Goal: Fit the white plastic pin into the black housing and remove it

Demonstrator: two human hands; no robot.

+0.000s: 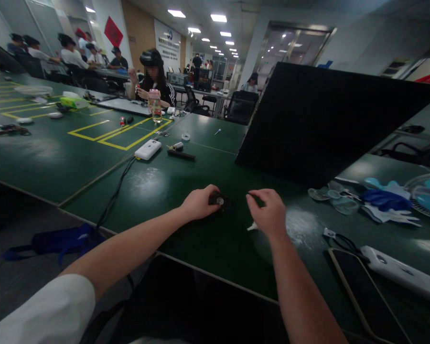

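Observation:
My left hand [199,202] rests on the green table [186,186] with its fingers curled round a small black round part [220,201] that has a shiny metal centre. My right hand [267,211] hovers just to the right of that part, fingers bent and pinched together near a thin dark piece I cannot make out. A small white bit [252,227] pokes out from under the right palm. Both forearms reach in from the bottom of the view.
A tall black panel [315,119] stands behind the hands. To the right lie blue gloves [385,200], a phone [365,291] and a white power bank [403,273]. Farther left are another white power bank [148,149] with a cable and a black tool [181,154]. A seated person [154,79] and others work at far tables.

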